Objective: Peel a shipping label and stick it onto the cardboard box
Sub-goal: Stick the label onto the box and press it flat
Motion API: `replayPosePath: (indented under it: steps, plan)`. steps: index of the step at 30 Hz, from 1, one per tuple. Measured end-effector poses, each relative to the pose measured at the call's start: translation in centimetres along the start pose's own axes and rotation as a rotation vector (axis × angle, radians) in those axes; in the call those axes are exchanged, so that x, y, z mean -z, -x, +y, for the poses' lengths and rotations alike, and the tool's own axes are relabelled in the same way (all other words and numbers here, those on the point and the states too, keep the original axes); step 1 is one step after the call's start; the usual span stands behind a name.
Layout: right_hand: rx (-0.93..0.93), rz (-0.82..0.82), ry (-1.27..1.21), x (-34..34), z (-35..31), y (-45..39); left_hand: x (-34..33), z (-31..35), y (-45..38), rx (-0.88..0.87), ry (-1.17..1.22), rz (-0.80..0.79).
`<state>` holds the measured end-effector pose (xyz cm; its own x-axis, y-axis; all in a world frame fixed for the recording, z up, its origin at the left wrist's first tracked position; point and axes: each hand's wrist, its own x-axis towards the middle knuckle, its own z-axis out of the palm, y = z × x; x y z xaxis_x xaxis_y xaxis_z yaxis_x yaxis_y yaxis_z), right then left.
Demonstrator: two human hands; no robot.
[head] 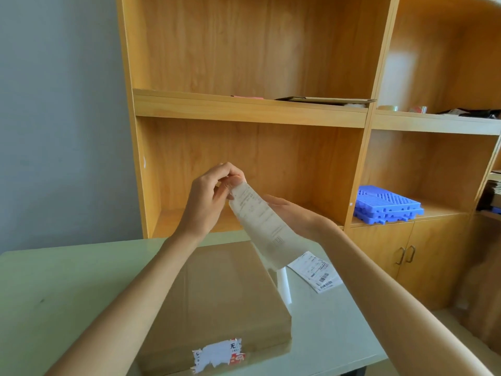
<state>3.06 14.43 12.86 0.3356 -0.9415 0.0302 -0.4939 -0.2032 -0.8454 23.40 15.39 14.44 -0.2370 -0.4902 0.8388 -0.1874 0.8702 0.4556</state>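
Note:
A long white shipping label [260, 221] hangs in the air above the table, printed side partly visible. My left hand [214, 191] pinches its top corner with the fingertips. My right hand [287, 210] lies flat behind the label's middle, fingers against it. Below them a flat brown cardboard box [217, 294] rests on the pale green table [54, 294]; clear tape shines on its top and a torn sticker remnant [219, 354] sits at its near edge. The label's lower end hangs just over the box's far right corner.
Another printed label [317, 272] lies on the table right of the box, beside a white strip [284, 286]. Behind the table stands a wooden shelf unit [249, 109] holding blue plastic trays [387, 206], flat cardboard and tape rolls [390, 107].

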Motion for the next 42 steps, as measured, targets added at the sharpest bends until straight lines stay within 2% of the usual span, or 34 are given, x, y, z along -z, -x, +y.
replayPosePath:
  steps: [2,4,7,10,20,25,28,32,35,38,42]
  plan:
    - [0.05,-0.119,0.014,-1.3,-2.5,-0.7,0.8,0.1,0.2,0.001,0.041,-0.063]
    - [0.076,-0.144,-0.071,-2.5,-3.8,-1.4,1.7,-0.1,0.5,0.007,0.046,-0.122]
    - [0.112,-0.053,-0.17,-3.6,-3.8,-2.3,3.1,-0.8,1.0,0.043,0.102,-0.157]
    - [0.116,-0.035,-0.175,-4.1,-3.4,-2.8,4.4,-1.7,1.5,0.079,0.103,-0.149]
    - [0.146,0.142,-0.023,-5.0,-3.9,-3.7,6.8,-4.5,2.8,0.183,0.0,-0.099]
    - [0.137,0.271,0.118,-5.4,-4.0,-5.1,7.0,-5.7,3.4,0.224,-0.032,-0.135]
    - [0.138,0.344,0.141,-5.6,-3.8,-5.8,7.3,-6.3,3.7,0.304,-0.036,-0.098]
    - [0.162,0.35,0.157,-6.1,-4.1,-6.1,7.5,-6.9,3.6,0.387,-0.169,-0.146]
    - [0.174,0.384,0.184,-6.4,-4.5,-6.4,7.1,-6.9,3.3,0.448,-0.163,-0.102]
    - [0.135,0.386,0.209,-6.6,-4.7,-6.6,6.9,-7.5,3.1,0.626,-0.075,-0.126]
    - [-0.018,0.304,0.195,-7.1,-3.9,-7.3,5.9,-8.0,3.2,0.848,0.07,-0.23]
